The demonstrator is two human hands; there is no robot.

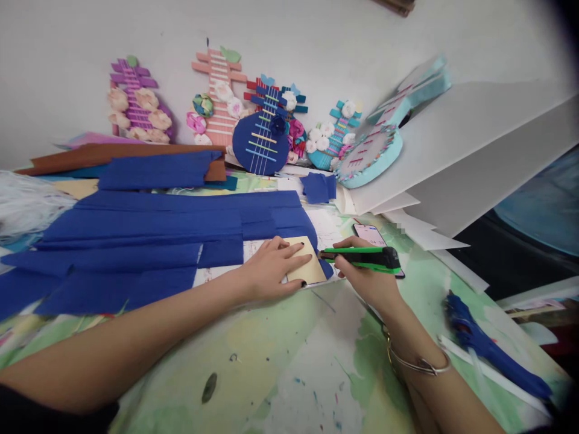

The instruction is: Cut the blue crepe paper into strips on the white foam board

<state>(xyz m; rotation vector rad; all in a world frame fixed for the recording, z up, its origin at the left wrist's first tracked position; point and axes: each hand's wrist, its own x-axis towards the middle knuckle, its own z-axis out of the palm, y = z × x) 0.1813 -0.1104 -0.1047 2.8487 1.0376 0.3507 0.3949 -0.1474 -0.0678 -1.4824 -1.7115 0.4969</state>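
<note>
My left hand (275,268) lies flat with its fingers spread, pressing on a pale yellow card (317,274). Under and beside the card is dark blue crepe paper (296,223), with a rounded edge showing on the right. My right hand (362,277) is closed round a green and black utility knife (362,258). The knife's tip points left at the card's right edge, over the blue paper. Whether the blade touches the paper I cannot tell. Long blue strips (149,220) stretch away to the left of my left hand.
A phone (368,234) lies just behind the right hand. A blue glue gun (488,343) rests at the right. Paper lutes, including a dark blue one (260,141), lean against the wall. White boards (461,144) stand at the right; white strands (31,205) are at the left.
</note>
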